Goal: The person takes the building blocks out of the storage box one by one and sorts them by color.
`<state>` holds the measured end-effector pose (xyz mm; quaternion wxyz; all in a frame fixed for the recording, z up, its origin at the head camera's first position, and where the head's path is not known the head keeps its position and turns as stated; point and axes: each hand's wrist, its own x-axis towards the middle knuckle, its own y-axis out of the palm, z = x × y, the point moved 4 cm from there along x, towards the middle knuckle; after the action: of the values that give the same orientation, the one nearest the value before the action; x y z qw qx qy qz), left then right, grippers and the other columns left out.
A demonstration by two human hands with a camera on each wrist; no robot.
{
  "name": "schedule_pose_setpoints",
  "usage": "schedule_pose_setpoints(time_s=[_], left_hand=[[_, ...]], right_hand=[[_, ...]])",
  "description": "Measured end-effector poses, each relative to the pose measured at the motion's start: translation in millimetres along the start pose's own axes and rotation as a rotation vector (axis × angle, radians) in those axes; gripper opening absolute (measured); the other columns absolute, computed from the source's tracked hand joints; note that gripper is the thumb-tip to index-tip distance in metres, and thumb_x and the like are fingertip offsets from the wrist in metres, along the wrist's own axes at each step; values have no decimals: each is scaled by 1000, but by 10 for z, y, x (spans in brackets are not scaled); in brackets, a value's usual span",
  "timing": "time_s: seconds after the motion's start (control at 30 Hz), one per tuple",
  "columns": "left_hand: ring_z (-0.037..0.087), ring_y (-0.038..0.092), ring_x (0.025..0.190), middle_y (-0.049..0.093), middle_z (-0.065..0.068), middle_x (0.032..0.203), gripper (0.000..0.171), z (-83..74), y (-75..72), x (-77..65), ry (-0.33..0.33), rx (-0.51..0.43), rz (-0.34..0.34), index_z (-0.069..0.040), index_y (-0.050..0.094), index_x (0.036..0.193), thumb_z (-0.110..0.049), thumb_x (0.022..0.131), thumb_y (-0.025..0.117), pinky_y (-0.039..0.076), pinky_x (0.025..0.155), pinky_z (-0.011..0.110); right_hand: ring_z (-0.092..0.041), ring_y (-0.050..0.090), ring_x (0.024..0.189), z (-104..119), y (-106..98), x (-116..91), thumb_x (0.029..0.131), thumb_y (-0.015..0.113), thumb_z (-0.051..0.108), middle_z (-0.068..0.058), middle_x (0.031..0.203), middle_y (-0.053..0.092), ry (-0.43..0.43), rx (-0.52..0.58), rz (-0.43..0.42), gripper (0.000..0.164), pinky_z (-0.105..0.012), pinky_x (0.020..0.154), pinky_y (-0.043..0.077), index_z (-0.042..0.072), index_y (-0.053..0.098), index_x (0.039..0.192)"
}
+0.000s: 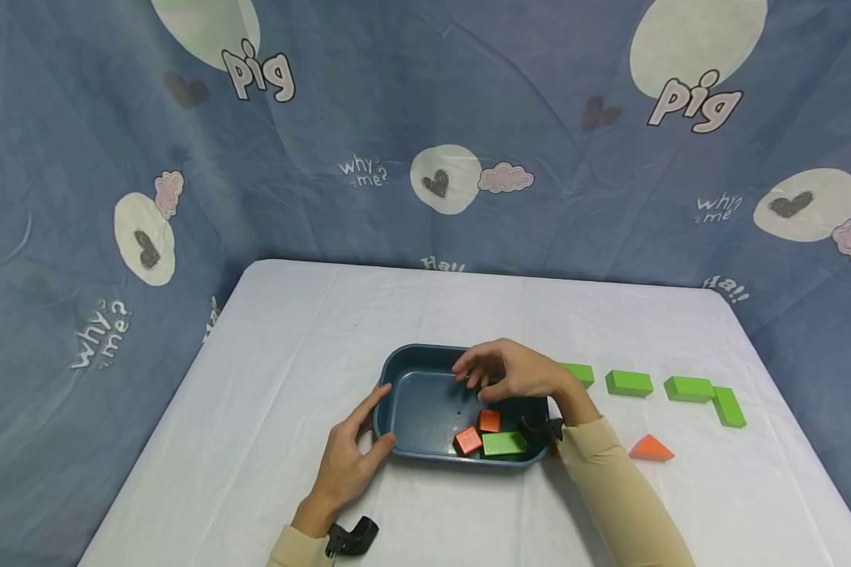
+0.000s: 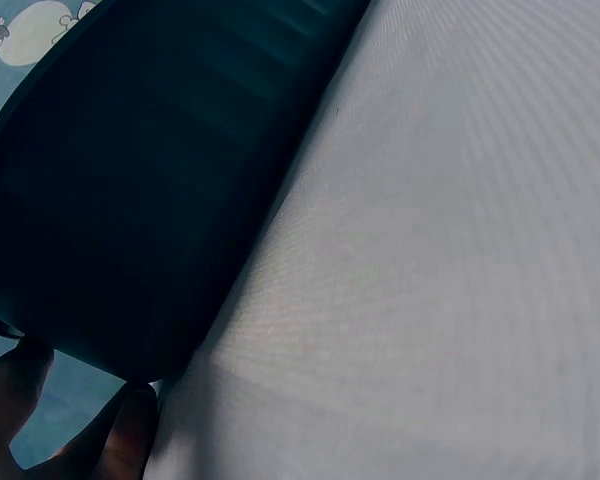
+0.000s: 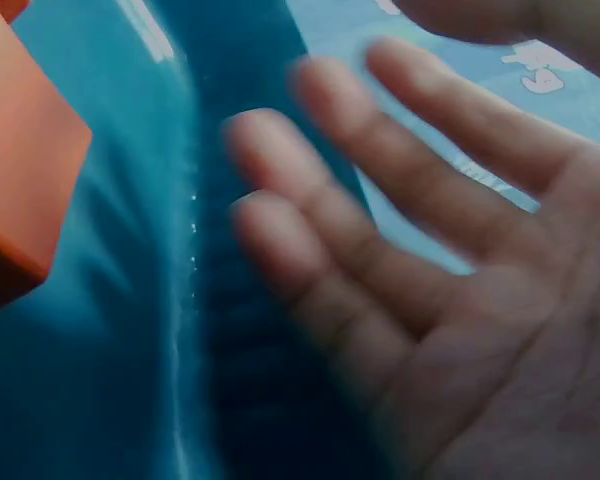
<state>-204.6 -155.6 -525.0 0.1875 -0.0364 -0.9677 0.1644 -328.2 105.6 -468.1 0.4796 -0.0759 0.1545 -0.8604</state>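
A dark blue-green plastic tray stands on the white table. Inside it lie a green block and two orange-red blocks near the front right. My left hand touches the tray's left end with spread thumb and fingers. The left wrist view shows its dark fingertips at the tray's lower end. My right hand hovers over the tray's back right part, fingers loosely bent and holding nothing. In the right wrist view, its spread fingers appear blurred beside an orange block.
Right of the tray several green blocks lie in a row; my right arm partly covers one. In front of them is an orange triangular block. A bit of orange shows beside the right wrist. A blue printed cloth hangs behind the table.
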Motion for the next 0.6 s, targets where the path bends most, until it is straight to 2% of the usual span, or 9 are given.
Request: schedule_pose_setpoints(time_s=[0.1, 0.23, 0.47, 0.6], left_hand=[[34, 59, 126, 46, 16, 154, 66, -17, -4, -2, 4, -12, -5, -10, 49, 152, -3, 91, 73, 53, 99, 40], [34, 59, 126, 46, 16, 153, 66, -14, 3, -8, 4, -17, -7, -11, 49, 152, -2, 91, 73, 53, 99, 43], [34, 58, 128, 44, 17, 155, 66, 30, 5, -10, -18, -1, 10, -8, 47, 152, -3, 91, 72, 49, 103, 28], [34, 58, 128, 44, 16, 155, 65, 41, 1, -6, -25, 3, 9, -6, 48, 152, -3, 91, 72, 48, 103, 25]], right_hand=[[-46, 61, 108, -2, 44, 11, 81, 70, -10, -26, 127, 64, 11, 0, 88, 52, -56, 93, 53, -8, 60, 133], [-45, 61, 108, -38, 81, 23, 79, 66, -13, -23, 128, 64, 51, -13, 146, 53, -57, 93, 52, -6, 62, 132], [-33, 62, 105, -146, 151, 30, 74, 62, -20, -11, 124, 68, 163, -58, 287, 60, -42, 90, 55, 3, 68, 129], [-21, 61, 95, -183, 187, 33, 72, 61, -24, -7, 117, 70, 197, -48, 352, 61, -31, 82, 53, 4, 70, 125]])
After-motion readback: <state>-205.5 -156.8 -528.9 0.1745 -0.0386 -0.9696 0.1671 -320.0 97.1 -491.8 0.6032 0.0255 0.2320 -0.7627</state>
